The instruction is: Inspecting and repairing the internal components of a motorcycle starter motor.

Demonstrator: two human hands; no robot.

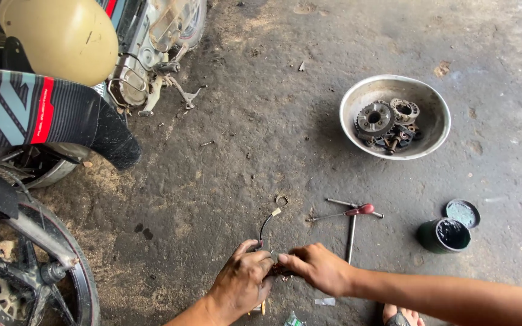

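On a stained concrete floor [261, 121], the left hand [243, 282] and right hand [318, 267] pinch a small dark part [275, 264] between them, its wire [265, 224] curling upward. Nearby lie a red-handled screwdriver [345, 213], a T-wrench [351, 226], a dark green jar [444, 235] and a metal bowl [433, 115] of clutch gears [374, 118].

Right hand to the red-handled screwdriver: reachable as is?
Probably yes. The right hand is busy pinching a small part with the left hand, but the red-handled screwdriver lies just beyond it on bare floor, unobstructed.

A small dark part [275, 263] with a curved black wire toward twelve o'clock is pinched low on the floor
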